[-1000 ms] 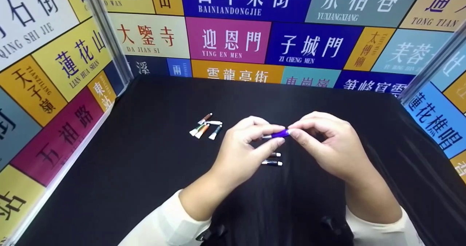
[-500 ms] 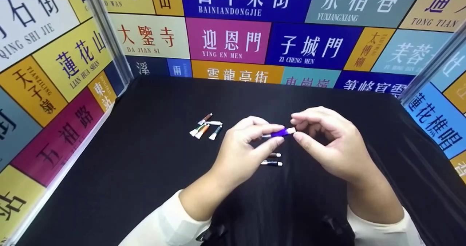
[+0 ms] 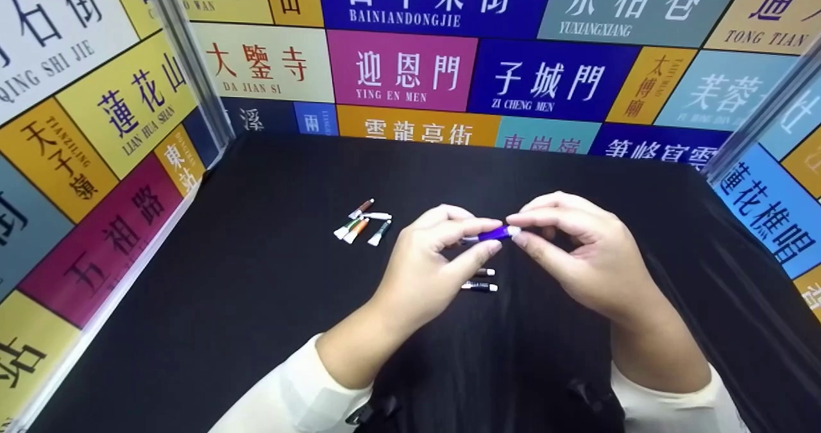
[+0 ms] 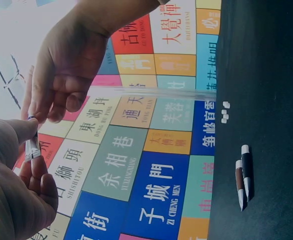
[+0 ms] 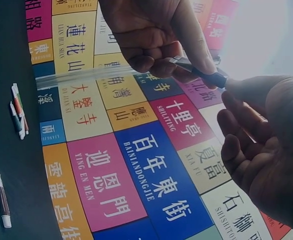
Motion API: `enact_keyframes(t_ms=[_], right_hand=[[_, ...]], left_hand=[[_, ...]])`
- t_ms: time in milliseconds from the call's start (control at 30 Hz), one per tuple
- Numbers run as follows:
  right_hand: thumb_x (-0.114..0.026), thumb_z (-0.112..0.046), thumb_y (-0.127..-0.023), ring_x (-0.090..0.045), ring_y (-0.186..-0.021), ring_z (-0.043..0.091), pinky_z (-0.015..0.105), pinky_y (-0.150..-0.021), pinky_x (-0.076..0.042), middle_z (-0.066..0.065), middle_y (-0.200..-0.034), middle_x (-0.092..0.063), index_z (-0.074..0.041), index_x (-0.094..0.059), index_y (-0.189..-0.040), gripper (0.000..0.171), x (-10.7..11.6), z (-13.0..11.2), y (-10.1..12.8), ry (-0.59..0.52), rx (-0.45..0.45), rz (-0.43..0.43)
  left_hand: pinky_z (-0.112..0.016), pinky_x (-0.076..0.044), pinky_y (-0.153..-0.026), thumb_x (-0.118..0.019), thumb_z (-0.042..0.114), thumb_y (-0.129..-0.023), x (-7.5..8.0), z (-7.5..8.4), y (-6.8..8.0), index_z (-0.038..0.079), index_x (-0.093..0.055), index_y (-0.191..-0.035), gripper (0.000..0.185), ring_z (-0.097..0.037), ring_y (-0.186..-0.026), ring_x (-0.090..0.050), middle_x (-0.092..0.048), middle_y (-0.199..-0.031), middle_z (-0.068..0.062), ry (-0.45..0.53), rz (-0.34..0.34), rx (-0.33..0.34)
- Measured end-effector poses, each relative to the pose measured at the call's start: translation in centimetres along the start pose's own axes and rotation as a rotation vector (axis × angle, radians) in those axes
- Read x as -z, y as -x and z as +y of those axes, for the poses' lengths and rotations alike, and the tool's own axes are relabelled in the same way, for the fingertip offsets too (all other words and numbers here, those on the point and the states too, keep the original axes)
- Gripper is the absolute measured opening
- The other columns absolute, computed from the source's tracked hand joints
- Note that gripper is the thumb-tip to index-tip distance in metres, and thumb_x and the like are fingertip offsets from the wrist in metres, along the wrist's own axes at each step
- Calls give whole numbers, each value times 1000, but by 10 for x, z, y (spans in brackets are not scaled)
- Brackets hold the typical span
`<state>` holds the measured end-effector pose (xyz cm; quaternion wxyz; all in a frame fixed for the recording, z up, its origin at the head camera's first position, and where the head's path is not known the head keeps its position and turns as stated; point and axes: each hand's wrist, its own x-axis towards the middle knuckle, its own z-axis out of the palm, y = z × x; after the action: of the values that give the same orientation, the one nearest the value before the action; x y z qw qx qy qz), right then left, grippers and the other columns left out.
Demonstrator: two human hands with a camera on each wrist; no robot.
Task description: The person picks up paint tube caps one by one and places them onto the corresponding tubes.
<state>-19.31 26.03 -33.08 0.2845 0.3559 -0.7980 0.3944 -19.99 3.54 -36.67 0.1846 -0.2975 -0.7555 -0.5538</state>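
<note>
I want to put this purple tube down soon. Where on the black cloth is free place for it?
Free: the black cloth left of the left hand, and the strip between the hands and the back wall. Crowded: around the five small tubes and the two dark tubes under the purple tube, held with the right hand.

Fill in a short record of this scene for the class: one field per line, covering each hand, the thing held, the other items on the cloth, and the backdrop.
Left hand: left hand pinches the body of the purple tube
Right hand: right hand pinches the white cap end of the same tube
Tube position: held above the black cloth, roughly level
Near group: two dark tubes lying side by side below the hands
Far group: five small tubes clustered to the left
Backdrop: coloured sign panels with Chinese characters
</note>
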Motion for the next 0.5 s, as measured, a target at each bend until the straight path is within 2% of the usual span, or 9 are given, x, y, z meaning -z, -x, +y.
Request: enact_keyframes(t_ms=[133, 333, 500], right_hand=[[-86, 4, -84, -59, -77, 6, 19, -66, -46, 1, -95, -78, -12, -85, -105, 26, 0, 1, 1, 23, -43, -7], [-86, 0, -86, -58, -74, 6, 19, -64, -45, -2, -93, -78, -15, -85, -101, 21, 0, 0, 2, 37, -93, -8], [-86, -2, -86, -58, -73, 6, 18, -64, -45, -2, -92, -78, -16, -85, -100, 20, 0, 1, 2, 41, -110, -5]], left_hand=[[-31, -59, -86, -83, 26, -96, -1, -1, 0, 20, -84, -117, 22, -5, -96, -66, -76, -105, 6, 12, -3, -3], [-24, -57, -85, -83, 25, -96, -1, -1, -1, 19, -84, -116, 21, -5, -95, -66, -76, -105, 5, 11, -14, -4], [-24, -57, -85, -83, 25, -95, -2, -1, -1, 19, -84, -116, 22, -5, -96, -66, -77, -104, 6, 8, -10, -2]])
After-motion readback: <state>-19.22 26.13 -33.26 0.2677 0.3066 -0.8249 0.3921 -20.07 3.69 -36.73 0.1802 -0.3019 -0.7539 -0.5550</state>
